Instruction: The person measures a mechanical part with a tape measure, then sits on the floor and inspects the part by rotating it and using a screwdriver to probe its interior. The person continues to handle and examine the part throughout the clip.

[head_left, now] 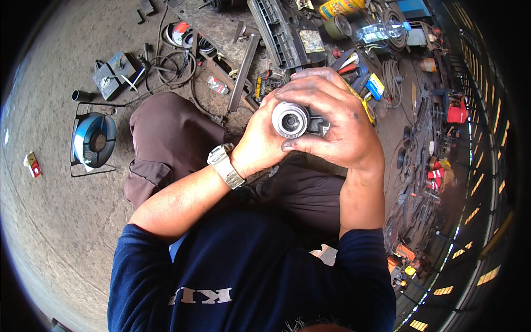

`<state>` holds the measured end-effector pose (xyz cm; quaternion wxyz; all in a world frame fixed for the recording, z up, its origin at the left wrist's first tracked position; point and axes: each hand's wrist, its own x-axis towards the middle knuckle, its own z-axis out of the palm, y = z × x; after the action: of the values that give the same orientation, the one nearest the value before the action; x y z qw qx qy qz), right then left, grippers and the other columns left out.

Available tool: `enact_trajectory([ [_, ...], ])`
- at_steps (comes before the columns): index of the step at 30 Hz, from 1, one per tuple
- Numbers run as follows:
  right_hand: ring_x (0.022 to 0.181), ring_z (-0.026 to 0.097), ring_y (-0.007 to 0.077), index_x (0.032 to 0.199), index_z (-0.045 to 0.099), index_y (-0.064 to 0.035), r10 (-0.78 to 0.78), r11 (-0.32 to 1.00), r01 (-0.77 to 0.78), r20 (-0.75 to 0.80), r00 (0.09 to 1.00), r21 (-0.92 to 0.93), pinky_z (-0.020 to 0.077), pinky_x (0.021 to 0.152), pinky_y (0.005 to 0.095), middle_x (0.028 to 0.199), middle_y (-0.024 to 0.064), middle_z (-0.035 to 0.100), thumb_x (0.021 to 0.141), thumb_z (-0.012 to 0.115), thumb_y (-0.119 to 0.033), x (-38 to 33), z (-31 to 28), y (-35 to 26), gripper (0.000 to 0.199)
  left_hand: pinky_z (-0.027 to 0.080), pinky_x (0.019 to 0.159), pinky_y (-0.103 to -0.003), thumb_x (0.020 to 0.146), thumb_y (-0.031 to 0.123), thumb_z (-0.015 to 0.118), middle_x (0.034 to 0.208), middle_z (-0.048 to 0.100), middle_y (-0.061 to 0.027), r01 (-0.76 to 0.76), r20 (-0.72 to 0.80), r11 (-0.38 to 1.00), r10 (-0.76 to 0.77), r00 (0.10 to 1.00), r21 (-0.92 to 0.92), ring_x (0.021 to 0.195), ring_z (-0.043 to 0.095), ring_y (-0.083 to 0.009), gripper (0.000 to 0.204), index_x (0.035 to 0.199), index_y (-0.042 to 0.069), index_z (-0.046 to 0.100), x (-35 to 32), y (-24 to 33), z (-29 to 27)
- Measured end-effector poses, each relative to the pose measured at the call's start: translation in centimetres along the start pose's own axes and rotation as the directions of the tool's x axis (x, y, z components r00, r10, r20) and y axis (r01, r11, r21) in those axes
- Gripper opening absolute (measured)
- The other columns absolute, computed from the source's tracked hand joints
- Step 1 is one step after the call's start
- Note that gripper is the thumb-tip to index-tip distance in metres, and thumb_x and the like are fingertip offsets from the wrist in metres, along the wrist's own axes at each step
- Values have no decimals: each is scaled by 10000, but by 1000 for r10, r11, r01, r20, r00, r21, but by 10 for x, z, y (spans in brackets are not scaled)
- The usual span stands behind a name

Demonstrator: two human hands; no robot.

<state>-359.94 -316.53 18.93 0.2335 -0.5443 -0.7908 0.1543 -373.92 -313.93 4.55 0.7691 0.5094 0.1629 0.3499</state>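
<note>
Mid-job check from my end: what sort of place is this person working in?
Probably a mechanical repair workshop, judging by the held cylindrical metal part, the long metal bar lying ahead, and the coiled cable off to the right.

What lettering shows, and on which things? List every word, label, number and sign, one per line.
Wording is located here, not copied out.
Navy shirt: large white letters, upside down.
Yellow can: lettering, too blurred.
Blue-and-yellow box: print too small.
White-and-red packet: print too small.
Held metal cylinder: none seen.
</note>
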Motion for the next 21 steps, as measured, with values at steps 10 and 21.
enact_trajectory([
  [10,1122,656,344,1081,760,-54,2,999,-3,-15,1000,-54,530,1007,447,1088,100,755,584,931,-238,-7,-1,-6,557,454,1142,-454,745,150,908,1364,614,-174,-59,30,992,56,998,107,1327,575,-343,708,1364,37,582,-2,-8,-1],
  [21,1161,647,347,1100,764,-68,23,998,-21,18,1000,-67,513,1034,466,1105,94,746,614,921,-236,-5,-2,-9,538,470,1113,-442,776,144,894,1332,628,-157,-58,64,992,51,997,114,1277,594,-318,629,1331,50,614,1,-8,-1],
])
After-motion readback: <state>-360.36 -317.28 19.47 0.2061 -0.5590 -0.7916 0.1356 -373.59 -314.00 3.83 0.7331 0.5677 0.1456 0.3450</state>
